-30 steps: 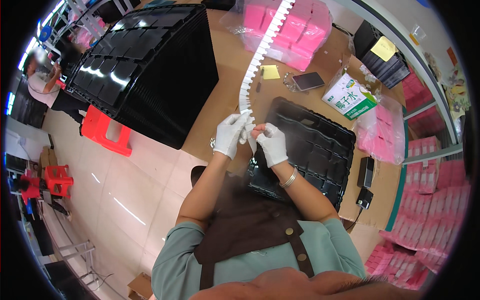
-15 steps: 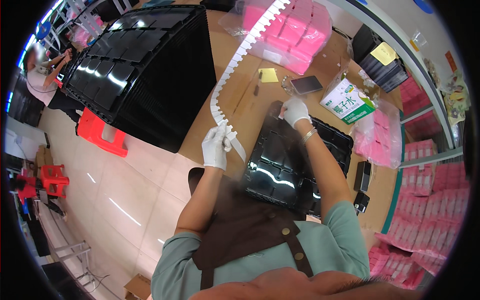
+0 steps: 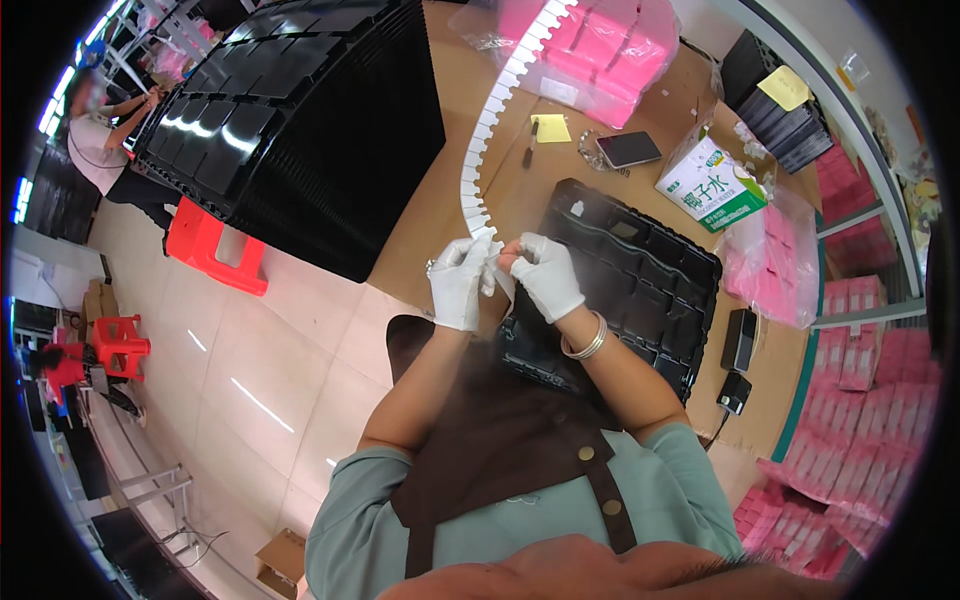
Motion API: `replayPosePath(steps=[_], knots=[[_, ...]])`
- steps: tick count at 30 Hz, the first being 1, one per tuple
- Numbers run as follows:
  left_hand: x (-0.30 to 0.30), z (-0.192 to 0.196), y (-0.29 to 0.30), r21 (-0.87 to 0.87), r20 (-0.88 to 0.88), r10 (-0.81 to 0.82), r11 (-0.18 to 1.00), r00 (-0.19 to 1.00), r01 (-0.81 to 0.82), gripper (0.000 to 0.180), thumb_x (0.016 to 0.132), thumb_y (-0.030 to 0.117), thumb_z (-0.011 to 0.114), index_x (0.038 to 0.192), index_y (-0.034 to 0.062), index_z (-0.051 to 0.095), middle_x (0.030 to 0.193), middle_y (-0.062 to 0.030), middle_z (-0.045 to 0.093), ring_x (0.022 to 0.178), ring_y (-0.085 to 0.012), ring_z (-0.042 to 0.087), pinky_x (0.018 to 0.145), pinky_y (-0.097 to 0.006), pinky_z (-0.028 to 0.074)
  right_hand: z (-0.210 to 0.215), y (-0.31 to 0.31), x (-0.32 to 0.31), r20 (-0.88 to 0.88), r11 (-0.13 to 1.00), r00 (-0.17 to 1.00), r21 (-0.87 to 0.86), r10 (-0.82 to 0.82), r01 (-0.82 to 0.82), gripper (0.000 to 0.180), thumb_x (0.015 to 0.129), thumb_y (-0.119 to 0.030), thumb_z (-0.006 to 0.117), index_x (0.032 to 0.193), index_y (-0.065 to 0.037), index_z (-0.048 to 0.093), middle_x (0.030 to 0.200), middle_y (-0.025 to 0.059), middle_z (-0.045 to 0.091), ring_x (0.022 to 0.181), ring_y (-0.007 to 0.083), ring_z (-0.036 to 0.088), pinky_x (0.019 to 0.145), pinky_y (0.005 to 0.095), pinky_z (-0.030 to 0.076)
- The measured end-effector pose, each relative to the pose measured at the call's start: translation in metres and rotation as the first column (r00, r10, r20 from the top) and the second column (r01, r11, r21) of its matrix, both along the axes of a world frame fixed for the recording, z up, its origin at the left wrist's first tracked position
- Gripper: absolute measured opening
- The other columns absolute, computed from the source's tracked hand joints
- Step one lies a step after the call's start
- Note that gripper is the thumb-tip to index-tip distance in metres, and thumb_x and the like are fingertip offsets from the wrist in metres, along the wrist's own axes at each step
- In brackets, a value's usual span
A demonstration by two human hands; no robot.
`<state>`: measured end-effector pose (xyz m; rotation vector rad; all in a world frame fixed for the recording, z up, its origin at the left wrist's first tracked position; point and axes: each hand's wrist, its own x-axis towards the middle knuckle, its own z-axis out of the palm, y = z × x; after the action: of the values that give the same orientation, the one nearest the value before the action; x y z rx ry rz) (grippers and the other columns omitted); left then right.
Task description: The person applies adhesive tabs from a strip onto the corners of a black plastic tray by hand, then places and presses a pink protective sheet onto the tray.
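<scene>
A long white strip with evenly notched edges, like a strip of small labels, curves down from the far edge of the table. My left hand, in a white glove, pinches its near end. Close beside it my gloved right hand, with bare fingertips showing, closes on the same strip; the exact grip is partly hidden. A loose tail of the strip hangs below the fingers. In front of me lies a black plastic tray with moulded compartments. A small white piece sits on its far left corner.
Tall stacked black trays stand at the left. Bagged pink packs, a phone, a bracelet, a pen, yellow notes and a white-green carton lie beyond. A person works at far left.
My right hand has come from the tray's far left corner to the strip beside my left hand. A small white piece now shows on that corner.
</scene>
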<state>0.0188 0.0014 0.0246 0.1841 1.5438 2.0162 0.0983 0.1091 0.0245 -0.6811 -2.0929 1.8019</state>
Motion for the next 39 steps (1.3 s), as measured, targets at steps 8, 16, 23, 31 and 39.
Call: replayPosePath(steps=[8, 16, 23, 31, 39], knots=[[-0.025, 0.001, 0.017, 0.235, 0.353, -0.277, 0.951, 0.894, 0.202, 0.024, 0.092, 0.023, 0.056, 0.107, 0.0035, 0.057, 0.083, -0.0014, 0.058, 0.057, -0.0045, 0.05, 0.041, -0.017, 0.027, 0.0, -0.007, 0.021, -0.269, 0.972, 0.95, 0.124, -0.159, 0.198, 0.008, 0.074, 0.003, 0.067, 0.079, 0.0, 0.061, 0.078, 0.0007, 0.057, 0.069, 0.0076, 0.054, 0.062, 0.0219, 0.044], [-0.036, 0.001, -0.004, 0.079, 0.13, 0.014, 0.997, 0.991, -0.024, 0.019, 0.091, 0.019, 0.059, 0.092, 0.0001, 0.06, 0.072, -0.0022, 0.056, 0.049, -0.005, 0.046, 0.041, -0.018, 0.028, -0.004, 0.003, 0.061, 0.368, 0.758, 0.892, 0.494, 0.263, -0.427, 0.005, 0.063, -0.007, 0.069, 0.062, -0.012, 0.069, 0.087, 0.0087, 0.059, 0.087, 0.0285, 0.056, 0.076, 0.0352, 0.048], [-0.018, 0.007, -0.007, -0.002, 0.025, 0.004, 1.0, 1.0, -0.004, 0.018, 0.091, 0.02, 0.058, 0.088, 0.0024, 0.061, 0.068, -0.0026, 0.059, 0.044, -0.0028, 0.043, 0.04, -0.016, 0.03, -0.013, -0.034, 0.057, 0.536, 0.673, 0.842, 0.642, -0.052, -0.367, 0.021, 0.064, -0.011, 0.073, 0.079, -0.005, 0.06, 0.086, 0.0121, 0.059, 0.079, 0.0264, 0.058, 0.069, 0.0349, 0.049], [0.011, 0.012, -0.001, 0.014, -0.022, -0.075, 0.997, 0.997, 0.075, 0.019, 0.089, 0.019, 0.061, 0.082, 0.002, 0.059, 0.068, -0.0046, 0.059, 0.043, -0.0061, 0.045, 0.041, -0.02, 0.034, 0.017, -0.011, 0.027, -0.121, 0.978, 0.99, -0.201, -0.073, 0.048, 0.014, 0.078, -0.004, 0.068, 0.089, -0.001, 0.061, 0.081, 0.0025, 0.062, 0.071, 0.0073, 0.055, 0.063, 0.0225, 0.046], [0.005, 0.014, 0.04, 0.23, 0.33, -0.311, 0.942, 0.891, 0.244, 0.019, 0.09, 0.023, 0.06, 0.099, 0.0061, 0.058, 0.081, -0.0017, 0.059, 0.066, -0.0096, 0.058, 0.046, -0.02, 0.038, 0.019, -0.003, 0.057, -0.421, 0.905, 0.874, 0.228, -0.242, 0.36, 0.016, 0.069, 0.011, 0.054, 0.077, 0.0, 0.061, 0.079, 0.0044, 0.058, 0.07, 0.012, 0.057, 0.066, 0.0233, 0.049]])
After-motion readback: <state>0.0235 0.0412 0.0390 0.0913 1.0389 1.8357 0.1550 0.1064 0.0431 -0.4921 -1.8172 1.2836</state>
